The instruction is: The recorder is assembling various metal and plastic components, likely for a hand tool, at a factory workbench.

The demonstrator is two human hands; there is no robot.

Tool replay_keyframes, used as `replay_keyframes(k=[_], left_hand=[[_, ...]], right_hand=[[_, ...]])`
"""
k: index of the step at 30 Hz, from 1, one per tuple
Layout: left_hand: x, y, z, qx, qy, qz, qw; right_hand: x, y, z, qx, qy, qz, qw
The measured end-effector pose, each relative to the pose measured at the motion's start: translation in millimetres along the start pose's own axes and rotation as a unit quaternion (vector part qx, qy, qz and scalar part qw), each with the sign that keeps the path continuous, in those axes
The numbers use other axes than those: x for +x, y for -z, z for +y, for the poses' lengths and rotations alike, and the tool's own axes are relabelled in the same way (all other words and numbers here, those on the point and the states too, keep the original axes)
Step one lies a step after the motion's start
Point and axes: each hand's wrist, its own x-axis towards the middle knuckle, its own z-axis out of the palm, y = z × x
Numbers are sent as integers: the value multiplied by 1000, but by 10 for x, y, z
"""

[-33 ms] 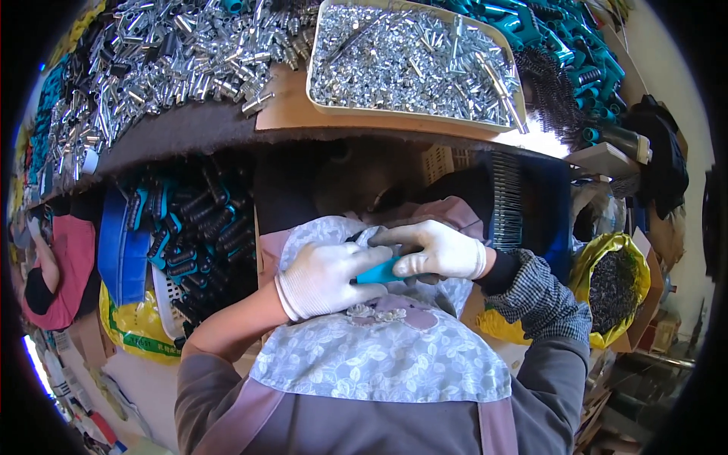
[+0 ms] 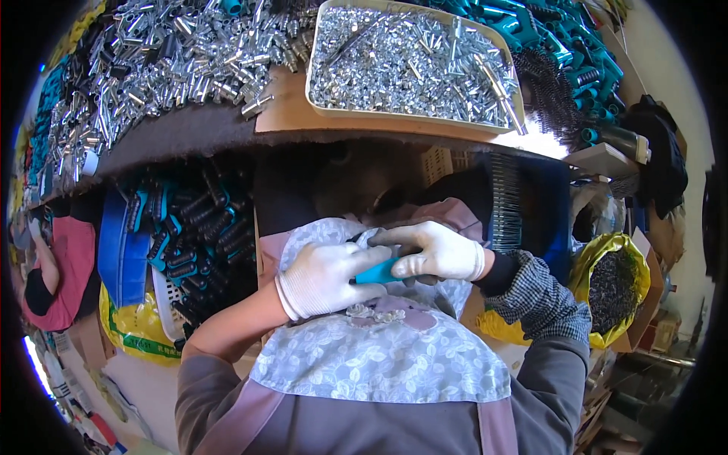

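Observation:
Over the lap, my white-gloved left hand point(image 2: 324, 279) curls around a smooth teal plastic piece point(image 2: 378, 271), most of which the fingers cover. From the other side my right hand point(image 2: 438, 252), gloved too, grips the same piece with thumb and fingers. The two hands nearly meet over it. Something dark and metallic shows beside the fingertips, too small to make out. Beneath them lies a grey leaf-patterned apron point(image 2: 379, 364).
Loose silvery metal parts point(image 2: 189, 57) cover the table ahead, beside a cream tray point(image 2: 409, 119) of small metal pieces. Teal plastic parts point(image 2: 546, 34) are heaped far right. Black-and-teal handled items point(image 2: 201, 220) fill the left side. A yellow bag point(image 2: 643, 265) stands right. Another person point(image 2: 72, 265) sits far left.

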Motion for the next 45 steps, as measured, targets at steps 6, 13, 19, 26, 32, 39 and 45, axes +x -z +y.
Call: replay_keyframes(k=[6,13,19,26,32,39,45], left_hand=[[70,-103,-100,43,-43,70,996],[72,-58,-23,40,-30,48,998],[102,-162,-79,38,-27,56,997],[161,54,-93,87,-8,158,984],[92,130,-48,83,49,134,986],[60,168,-46,121,32,129,984],[249,110,-137,164,42,72,983]], right_hand=[[85,198,-561,82,-183,-46,979],[93,179,-472,23,-94,-43,994],[181,124,-391,-74,-59,-36,995],[867,1225,-1147,-555,79,334,758],[1219,1518,-1041,-606,-103,298,730],[954,1473,-1076,-557,57,359,747],[548,728,-1026,-190,89,292,933]])
